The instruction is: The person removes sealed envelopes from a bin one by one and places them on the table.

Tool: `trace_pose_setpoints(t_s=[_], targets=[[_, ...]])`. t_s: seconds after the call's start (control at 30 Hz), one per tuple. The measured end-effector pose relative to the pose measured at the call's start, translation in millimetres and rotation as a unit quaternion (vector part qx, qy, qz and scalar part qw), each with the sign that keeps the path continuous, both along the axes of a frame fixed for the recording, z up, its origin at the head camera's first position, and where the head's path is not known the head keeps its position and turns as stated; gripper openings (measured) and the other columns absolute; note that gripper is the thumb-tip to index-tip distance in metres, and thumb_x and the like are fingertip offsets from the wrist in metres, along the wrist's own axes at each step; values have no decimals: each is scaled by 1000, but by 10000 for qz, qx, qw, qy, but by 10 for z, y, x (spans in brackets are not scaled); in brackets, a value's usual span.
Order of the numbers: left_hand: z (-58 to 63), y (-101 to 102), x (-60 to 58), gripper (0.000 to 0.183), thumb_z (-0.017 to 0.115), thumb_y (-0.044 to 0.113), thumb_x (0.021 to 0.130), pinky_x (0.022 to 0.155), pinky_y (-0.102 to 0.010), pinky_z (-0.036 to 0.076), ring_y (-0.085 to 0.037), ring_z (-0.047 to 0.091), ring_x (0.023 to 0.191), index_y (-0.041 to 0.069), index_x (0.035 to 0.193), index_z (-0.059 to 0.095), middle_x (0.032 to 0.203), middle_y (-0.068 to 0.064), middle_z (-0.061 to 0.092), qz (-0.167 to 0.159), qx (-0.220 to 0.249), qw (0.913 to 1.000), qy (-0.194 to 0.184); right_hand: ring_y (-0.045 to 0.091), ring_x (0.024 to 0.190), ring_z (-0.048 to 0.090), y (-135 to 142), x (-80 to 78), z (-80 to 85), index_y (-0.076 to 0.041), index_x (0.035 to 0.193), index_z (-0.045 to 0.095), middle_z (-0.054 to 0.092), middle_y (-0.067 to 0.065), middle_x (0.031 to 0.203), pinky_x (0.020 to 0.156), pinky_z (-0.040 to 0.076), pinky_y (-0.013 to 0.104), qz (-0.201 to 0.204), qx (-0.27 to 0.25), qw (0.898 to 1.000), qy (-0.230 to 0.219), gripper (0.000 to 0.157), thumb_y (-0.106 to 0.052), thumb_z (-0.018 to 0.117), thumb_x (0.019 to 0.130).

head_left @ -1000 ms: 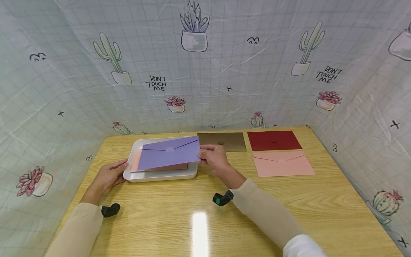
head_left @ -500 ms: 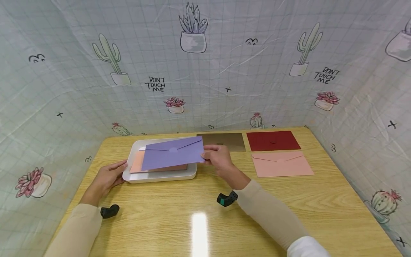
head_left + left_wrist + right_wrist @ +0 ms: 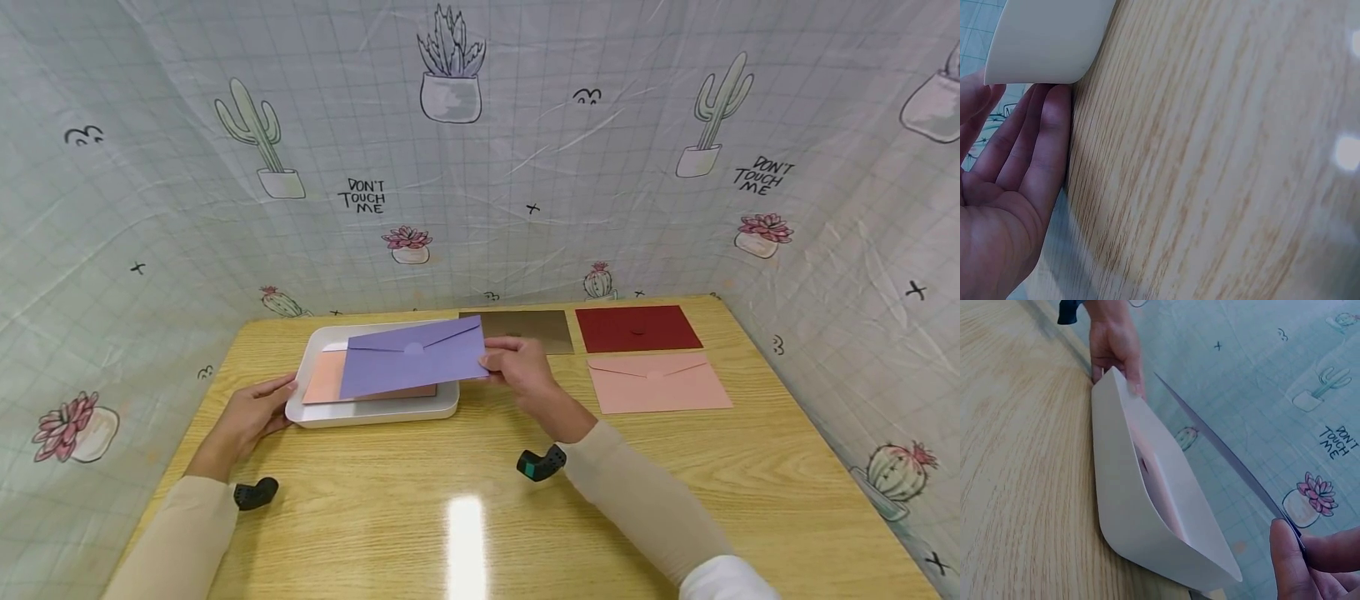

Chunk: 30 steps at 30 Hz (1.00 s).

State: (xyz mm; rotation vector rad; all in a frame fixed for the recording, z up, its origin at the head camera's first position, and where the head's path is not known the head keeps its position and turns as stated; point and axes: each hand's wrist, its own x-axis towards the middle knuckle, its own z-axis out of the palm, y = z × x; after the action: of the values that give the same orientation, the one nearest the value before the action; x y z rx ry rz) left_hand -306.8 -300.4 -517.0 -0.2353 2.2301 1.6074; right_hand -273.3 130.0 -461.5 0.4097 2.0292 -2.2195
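Observation:
In the head view my right hand (image 3: 521,367) pinches the right end of a lavender envelope (image 3: 412,358), thumb on top. The right wrist view shows this envelope (image 3: 1222,450) edge-on, tilted above the white tray (image 3: 1138,506). My left hand (image 3: 255,414) holds the left end of the tray (image 3: 375,414), thumb at the rim and fingers against the outer wall. From the left wrist, the fingertips (image 3: 1057,100) meet the tray's end (image 3: 1047,44). Inside the tray lies a peach envelope (image 3: 324,379), with a brownish edge (image 3: 416,391) beside it, mostly hidden by the lavender one.
On the wooden table (image 3: 360,517), right of the tray, lie a brown envelope (image 3: 543,329), a dark red envelope (image 3: 637,327) and a pink envelope (image 3: 660,387). A cactus-print curtain (image 3: 510,158) closes off the back and sides.
My right hand has drawn the lavender envelope a little to the right, baring more of the peach envelope in the tray. My left hand stays at the tray's end.

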Motion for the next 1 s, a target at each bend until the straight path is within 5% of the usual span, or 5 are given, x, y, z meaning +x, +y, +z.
trace_pose_setpoints(t_s=[0.5,1.0], targets=[[-1,5,5,68,51,42,109,82,-18,60,11,61,93,12,165,25,169,-27,25,-17,10,10000,5,11,81,72,235,43,22,6,133,68,75,21,113,97,58,53,89,-19,9999,115,38,6,69,95],[2,10,3,66,50,41,110,81,-19,60,8,62,91,12,165,26,168,-28,28,66,-92,9999,-74,8,79,73,411,88,34,5,135,66,76,8,101,75,65,32,86,84,9999,18,40,6,68,96]])
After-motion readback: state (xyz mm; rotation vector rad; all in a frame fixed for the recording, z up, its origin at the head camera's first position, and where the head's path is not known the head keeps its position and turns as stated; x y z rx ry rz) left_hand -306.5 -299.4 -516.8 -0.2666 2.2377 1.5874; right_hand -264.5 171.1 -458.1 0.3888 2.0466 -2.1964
